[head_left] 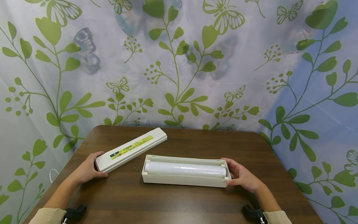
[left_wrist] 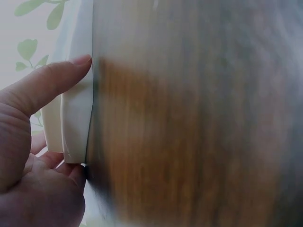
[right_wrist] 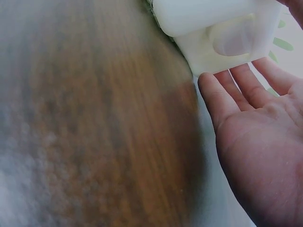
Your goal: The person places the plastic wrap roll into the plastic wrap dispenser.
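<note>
My left hand (head_left: 89, 170) grips the near left end of a long white lid (head_left: 152, 134), its thumb on the front side. A green and yellow label (head_left: 131, 147) runs along the lid's top. The lid lies slanted on the table. In the left wrist view, the thumb lies across the lid's end (left_wrist: 75, 118) with fingers beneath. To its right sits an uncovered long white box (head_left: 184, 180) holding a white plastic-film roll (head_left: 184, 169). My right hand (head_left: 244, 178) holds the box's right end, thumb at the near corner, fingers at the far one. The right wrist view shows fingertips against that end (right_wrist: 199, 54).
Both things lie on a brown wooden table (head_left: 173, 205) with rounded far corners. A pale curtain (head_left: 179, 81) with green leaves and butterflies hangs behind it. Black straps with cameras (head_left: 75, 214) are on both wrists.
</note>
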`<state>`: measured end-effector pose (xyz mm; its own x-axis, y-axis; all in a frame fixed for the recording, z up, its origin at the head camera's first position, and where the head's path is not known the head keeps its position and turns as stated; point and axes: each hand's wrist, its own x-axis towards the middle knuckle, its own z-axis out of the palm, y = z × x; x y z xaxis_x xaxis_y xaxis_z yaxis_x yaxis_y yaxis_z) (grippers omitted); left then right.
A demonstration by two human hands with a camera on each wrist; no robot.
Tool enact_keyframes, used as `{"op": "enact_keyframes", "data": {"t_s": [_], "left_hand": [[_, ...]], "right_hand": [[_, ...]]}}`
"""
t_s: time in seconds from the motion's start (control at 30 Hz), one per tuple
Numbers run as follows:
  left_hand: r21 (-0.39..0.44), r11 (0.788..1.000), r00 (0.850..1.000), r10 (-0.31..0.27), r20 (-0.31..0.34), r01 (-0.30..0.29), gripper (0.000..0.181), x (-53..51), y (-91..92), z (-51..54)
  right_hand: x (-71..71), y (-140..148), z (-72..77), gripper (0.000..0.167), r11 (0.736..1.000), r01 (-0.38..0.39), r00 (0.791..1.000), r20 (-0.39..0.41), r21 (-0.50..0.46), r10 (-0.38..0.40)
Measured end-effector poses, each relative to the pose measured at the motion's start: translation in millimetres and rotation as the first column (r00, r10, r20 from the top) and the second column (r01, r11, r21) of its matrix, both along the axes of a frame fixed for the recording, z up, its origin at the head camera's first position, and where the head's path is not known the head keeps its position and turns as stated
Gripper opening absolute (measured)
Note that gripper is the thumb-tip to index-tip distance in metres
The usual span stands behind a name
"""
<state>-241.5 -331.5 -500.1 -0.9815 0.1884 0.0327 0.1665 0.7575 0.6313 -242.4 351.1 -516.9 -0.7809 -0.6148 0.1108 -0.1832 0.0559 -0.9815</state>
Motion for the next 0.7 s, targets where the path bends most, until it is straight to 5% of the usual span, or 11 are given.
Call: {"op": "enact_keyframes", "data": {"t_s": [0.7], "left_hand": [[-0.011, 1.000, 1.000, 0.023, -0.012, -0.023, 0.099, 2.1, -3.1, 2.6]], "right_hand": [[2.0, -0.5, 1.5, 0.088, 1.000, 0.011, 1.000, 0.023, 0.014, -0.011]]}}
